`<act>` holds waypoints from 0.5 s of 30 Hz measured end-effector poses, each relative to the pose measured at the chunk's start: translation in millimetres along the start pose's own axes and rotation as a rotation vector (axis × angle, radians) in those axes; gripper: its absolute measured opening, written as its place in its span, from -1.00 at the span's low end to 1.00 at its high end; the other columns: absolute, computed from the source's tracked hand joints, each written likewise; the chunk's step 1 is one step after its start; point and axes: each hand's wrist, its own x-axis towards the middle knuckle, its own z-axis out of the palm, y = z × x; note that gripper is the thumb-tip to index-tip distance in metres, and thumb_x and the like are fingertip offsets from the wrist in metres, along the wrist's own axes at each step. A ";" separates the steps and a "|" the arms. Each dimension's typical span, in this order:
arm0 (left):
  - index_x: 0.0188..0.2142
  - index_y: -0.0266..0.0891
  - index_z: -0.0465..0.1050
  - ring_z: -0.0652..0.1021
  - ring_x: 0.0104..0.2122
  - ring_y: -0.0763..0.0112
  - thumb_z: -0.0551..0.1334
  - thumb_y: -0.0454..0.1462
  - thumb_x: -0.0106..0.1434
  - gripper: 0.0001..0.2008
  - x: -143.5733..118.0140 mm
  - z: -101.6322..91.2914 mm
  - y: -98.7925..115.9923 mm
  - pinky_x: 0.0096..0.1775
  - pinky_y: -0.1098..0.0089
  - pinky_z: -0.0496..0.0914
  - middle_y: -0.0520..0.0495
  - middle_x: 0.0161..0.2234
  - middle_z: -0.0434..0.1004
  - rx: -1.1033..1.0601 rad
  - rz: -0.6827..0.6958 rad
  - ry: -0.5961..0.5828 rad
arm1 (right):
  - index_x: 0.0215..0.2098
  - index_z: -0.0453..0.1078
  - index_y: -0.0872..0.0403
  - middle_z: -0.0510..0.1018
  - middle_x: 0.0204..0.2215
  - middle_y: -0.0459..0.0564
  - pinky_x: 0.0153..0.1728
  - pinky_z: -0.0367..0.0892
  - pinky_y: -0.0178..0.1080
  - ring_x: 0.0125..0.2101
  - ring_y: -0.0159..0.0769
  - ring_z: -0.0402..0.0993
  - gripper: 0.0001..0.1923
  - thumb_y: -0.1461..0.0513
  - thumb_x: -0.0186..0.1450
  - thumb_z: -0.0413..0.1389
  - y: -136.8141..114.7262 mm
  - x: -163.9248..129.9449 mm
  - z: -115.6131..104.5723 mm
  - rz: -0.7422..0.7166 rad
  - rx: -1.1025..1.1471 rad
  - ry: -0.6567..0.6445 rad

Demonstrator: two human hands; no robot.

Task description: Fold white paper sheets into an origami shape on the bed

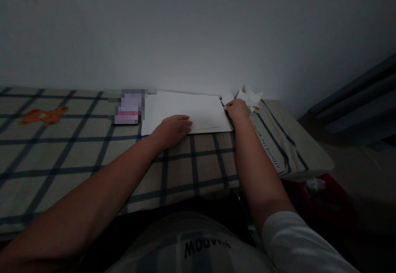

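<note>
A phone (128, 110) is seen left on the checked tabletop (179, 163); just beside it, white paper sheets (198, 108) are partly covered, near side, by the left-hand grip (173, 130), loosely spread. At their right edge, whether anything is pinched by the right-hand grip (238, 110) cannot be told.

Dim and grey for us here! The white paper (198, 104) under our left fingers (185, 118) glows palest, faintly shadowed beside them; leftward, the screen (130, 107) is all blocky pixels; below our right fingers (229, 104), the red container (342, 200) sits in murk.
</note>
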 end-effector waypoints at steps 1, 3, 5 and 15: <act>0.09 -0.22 0.49 0.43 0.18 0.13 0.03 -0.12 0.37 -0.56 -0.3 -1.1 1.2 0.20 0.15 0.27 -0.21 0.19 0.43 0.006 0.002 -0.008 | -0.17 0.63 0.06 0.64 -0.11 0.18 -0.07 0.39 -0.05 -0.08 -0.02 0.56 -0.72 0.31 0.21 0.13 0.8 -0.1 1.2 0.001 -0.006 0.001; 0.11 -0.24 0.48 0.42 0.19 0.12 0.04 -0.11 0.36 -0.55 -0.8 -3.5 3.5 0.21 0.16 0.26 -0.22 0.20 0.42 0.009 -0.005 -0.020 | -0.14 0.62 0.06 0.63 -0.08 0.18 -0.04 0.38 -0.04 -0.05 -0.01 0.55 -0.70 0.32 0.23 0.11 2.7 -0.4 2.8 -0.004 -0.012 0.001; 0.13 -0.26 0.46 0.42 0.19 0.13 0.06 -0.10 0.36 -0.53 -1.3 -5.8 5.2 0.22 0.16 0.25 -0.22 0.21 0.41 0.005 -0.025 -0.027 | -0.06 0.59 0.06 0.60 -0.03 0.19 -0.03 0.37 -0.03 -0.03 0.01 0.53 -0.65 0.33 0.24 0.09 4.0 -0.8 2.7 -0.008 -0.012 0.018; -0.03 -0.22 0.57 0.52 0.07 0.14 0.03 -0.09 0.38 -0.58 1.2 -5.4 -0.3 0.10 0.22 0.35 -0.21 0.11 0.51 -0.035 -0.011 -0.004 | -0.22 0.60 0.09 0.62 -0.27 0.06 -0.17 0.34 -0.20 -0.27 -0.25 0.48 -0.77 0.14 0.28 0.18 -30.4 -16.2 7.0 -0.669 0.332 -0.167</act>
